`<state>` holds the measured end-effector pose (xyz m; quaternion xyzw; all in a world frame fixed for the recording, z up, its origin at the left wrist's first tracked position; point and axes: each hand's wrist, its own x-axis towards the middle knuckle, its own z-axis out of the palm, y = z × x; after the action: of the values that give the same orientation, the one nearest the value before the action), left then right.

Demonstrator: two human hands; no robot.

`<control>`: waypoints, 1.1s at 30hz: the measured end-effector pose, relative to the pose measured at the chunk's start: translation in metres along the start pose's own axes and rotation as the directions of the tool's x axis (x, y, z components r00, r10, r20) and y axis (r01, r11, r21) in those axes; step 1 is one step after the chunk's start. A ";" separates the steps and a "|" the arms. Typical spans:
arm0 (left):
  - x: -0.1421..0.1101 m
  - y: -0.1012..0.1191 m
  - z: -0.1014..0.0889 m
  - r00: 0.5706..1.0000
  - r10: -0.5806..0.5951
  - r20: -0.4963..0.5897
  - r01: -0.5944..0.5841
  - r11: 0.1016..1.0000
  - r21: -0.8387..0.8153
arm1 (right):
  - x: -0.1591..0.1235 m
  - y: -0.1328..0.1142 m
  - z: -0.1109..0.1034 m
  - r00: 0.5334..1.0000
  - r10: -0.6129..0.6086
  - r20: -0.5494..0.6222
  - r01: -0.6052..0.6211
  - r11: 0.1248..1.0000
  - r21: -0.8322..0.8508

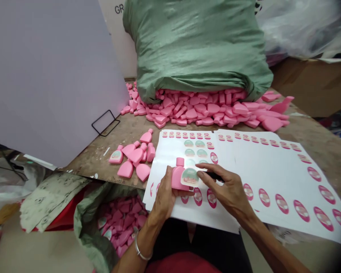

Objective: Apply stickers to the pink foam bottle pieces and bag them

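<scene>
My left hand (164,194) is closed round a small pink plastic bottle (177,175), which stands upright with its cap at the top. In my right hand (230,187) a green and white label sticker (190,177) is pinched at its right edge between thumb and index finger. The sticker lies over the right part of the bottle's front; whether it touches cannot be told. A slim black tool (216,176) is also tucked into my right hand, its kind mostly hidden. Beneath both hands is a white sheet of labels (170,151) with several green stickers left of the printed pink ones.
More label sheets (261,167) lie to the right. Several loose pink bottles (135,155) rest at the left, one labelled (116,156). A green sack (199,45) spills bottles (213,109) at the back. Below the table edge, another sack (86,216) holds bottles. A grey panel (51,76) stands left.
</scene>
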<state>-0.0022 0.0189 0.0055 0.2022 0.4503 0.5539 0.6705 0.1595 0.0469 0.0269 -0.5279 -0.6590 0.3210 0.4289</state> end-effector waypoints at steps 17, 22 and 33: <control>-0.005 0.007 0.007 0.999 0.022 0.044 -0.021 0.999 -0.024 | -0.002 -0.001 0.019 0.997 -0.013 0.080 0.007 0.998 0.070; -0.005 0.009 0.006 0.998 0.024 0.053 -0.023 1.000 -0.021 | -0.001 0.000 0.022 0.996 -0.065 0.061 0.063 0.997 0.046; -0.013 0.016 0.003 0.966 -0.001 0.259 -0.062 0.970 0.234 | 0.008 0.005 0.017 1.000 -0.027 -0.008 0.025 0.988 -0.154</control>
<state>-0.0084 0.0125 0.0246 0.3588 0.4198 0.4749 0.6852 0.1454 0.0565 0.0175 -0.5524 -0.6864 0.2608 0.3945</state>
